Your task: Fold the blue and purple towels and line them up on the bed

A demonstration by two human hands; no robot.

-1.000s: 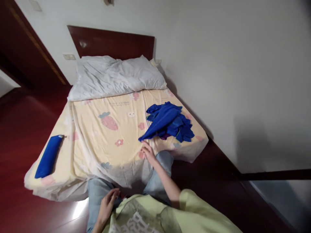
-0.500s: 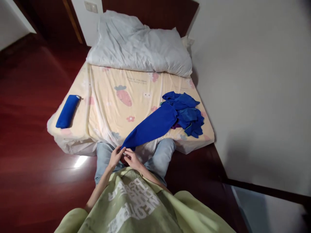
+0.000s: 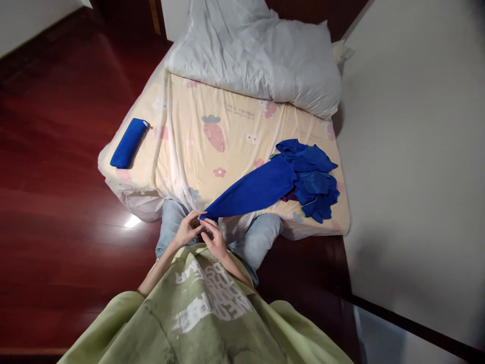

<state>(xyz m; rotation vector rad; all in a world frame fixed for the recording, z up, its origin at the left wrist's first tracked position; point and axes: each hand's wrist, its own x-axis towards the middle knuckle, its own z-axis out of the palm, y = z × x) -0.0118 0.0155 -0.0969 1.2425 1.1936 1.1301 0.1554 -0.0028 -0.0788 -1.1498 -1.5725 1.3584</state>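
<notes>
A long blue cloth [image 3: 252, 188] stretches from the right side of the bed down to the bed's near edge, narrowing to a gathered end between my hands. My left hand [image 3: 188, 230] pinches that end with thumb and fingertips. Close beside it, my right hand [image 3: 214, 240] has its fingertips closed on the same end, thumb bent inward. The cloth's far end lies against a crumpled pile of blue cloths [image 3: 316, 184], with a bit of purple fabric showing beneath. A neatly rolled or folded blue cloth bundle [image 3: 129, 144] rests at the bed's left side.
The bed [image 3: 189, 131] has a cream sheet with carrot and flower prints. A bulky white quilt or pillow [image 3: 257, 60] covers its head end. A wall [image 3: 413, 131] runs along the right, and dark red wooden floor [image 3: 64, 192] lies on the left.
The view has tilted down and turned, so the bed appears shifted up and to the right. Both hands stay at the cloth's near end, their fingers slightly rearranged.
</notes>
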